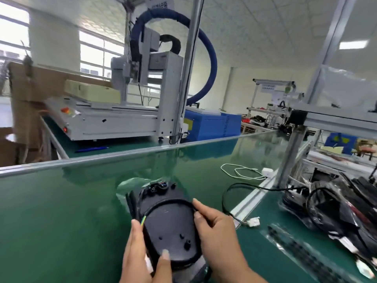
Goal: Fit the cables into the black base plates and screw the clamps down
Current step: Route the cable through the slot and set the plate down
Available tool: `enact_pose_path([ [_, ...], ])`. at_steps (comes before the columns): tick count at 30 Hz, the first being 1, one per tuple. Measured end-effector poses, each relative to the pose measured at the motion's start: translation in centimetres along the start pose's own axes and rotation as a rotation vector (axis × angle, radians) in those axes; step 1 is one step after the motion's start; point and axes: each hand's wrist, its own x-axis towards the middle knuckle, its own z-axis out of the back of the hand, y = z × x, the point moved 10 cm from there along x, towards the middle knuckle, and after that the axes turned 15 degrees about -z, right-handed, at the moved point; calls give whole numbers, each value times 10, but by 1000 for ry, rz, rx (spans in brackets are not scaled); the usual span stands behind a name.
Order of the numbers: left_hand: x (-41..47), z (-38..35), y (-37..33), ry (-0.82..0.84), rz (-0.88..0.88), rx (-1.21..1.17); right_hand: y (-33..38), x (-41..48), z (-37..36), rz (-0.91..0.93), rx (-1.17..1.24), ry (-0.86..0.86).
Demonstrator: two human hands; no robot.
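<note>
On the green bench (61,221), front centre: black base plate (171,227) held in both hands. Left hand (140,256) grips its left rim, thumb on the face. Right hand (216,231) pinches the black cable (175,200) at the right rim; cable arcs across the plate's upper half.

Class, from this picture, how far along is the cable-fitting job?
Done: the black cable already curves along the black base plate's upper rim. In hand: the left hand grips the plate while the right hand pinches the cable at the right edge. Left: its tail with the white connector lies loose on the table; no clamp visibly screwed over it; more cables lie in the plastic bag.
</note>
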Motion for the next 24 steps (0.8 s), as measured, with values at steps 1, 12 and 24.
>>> enact_pose_path([
  [1,8,10,10,-53,24,-7,2,7,-19,13,-21,33],
  [12,28,52,46,-237,328,125,-1,43,-125,-43,-42,301],
  [24,36,57,-24,-137,29,662,4,45,-101,-55,-19,310],
])
